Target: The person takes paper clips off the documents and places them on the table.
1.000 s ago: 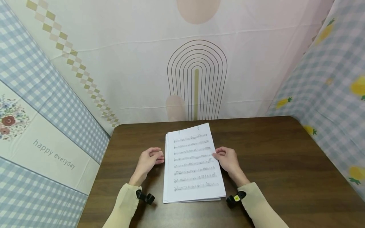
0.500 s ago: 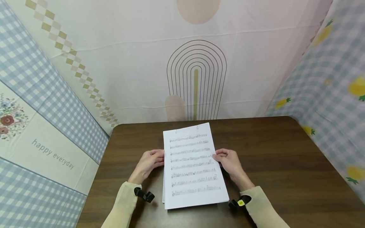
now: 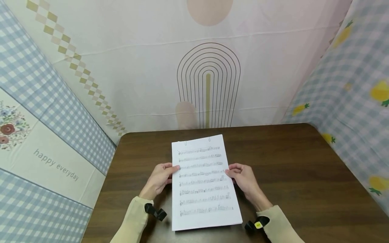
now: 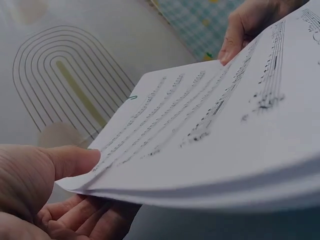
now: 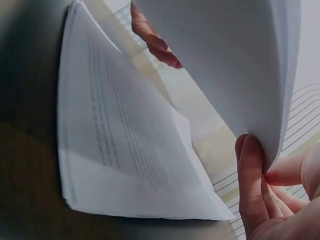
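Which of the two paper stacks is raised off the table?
The sheet-music stack, held by the left hand and right hand; the other stack lies beneath it on the table.

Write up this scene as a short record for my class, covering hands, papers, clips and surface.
Left hand: pinches left edge of sheet music, thumb on top
Right hand: pinches right edge
Sheet music: held above other papers
Lower papers: lying on table, print too blurred to read
Clips: two, at sheet music's far edge
Table: dark brown

"happy everyday" [image 3: 56,165] on checked cloth [image 3: 57,104], music notes [image 3: 202,174] on top sheet [image 3: 206,219]
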Demonstrator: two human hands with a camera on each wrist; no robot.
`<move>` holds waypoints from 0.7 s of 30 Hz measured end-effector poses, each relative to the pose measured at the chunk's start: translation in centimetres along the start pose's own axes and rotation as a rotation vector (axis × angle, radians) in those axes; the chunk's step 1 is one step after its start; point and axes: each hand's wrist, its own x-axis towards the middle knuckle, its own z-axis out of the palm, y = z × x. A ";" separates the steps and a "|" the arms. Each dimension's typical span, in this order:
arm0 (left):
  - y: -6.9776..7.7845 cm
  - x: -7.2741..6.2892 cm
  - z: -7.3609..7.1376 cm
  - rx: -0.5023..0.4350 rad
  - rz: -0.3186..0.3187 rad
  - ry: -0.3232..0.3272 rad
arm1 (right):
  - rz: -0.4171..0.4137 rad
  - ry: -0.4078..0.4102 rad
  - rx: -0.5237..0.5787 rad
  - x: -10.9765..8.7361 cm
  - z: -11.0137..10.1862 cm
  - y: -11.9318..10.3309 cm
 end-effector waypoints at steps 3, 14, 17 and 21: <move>-0.3 -0.2 0.3 0.017 0.007 0.007 | 0.009 -0.003 0.002 -0.5 0.0 0.3; -0.5 -0.8 0.9 0.020 0.020 0.033 | 0.032 -0.029 -0.015 -1.3 -0.3 1.1; -0.5 -0.8 1.0 0.004 0.022 0.040 | 0.034 -0.043 -0.029 -1.2 -0.5 1.1; -0.5 -1.0 1.1 -0.021 0.033 0.046 | 0.011 -0.061 -0.037 -0.6 -0.6 0.7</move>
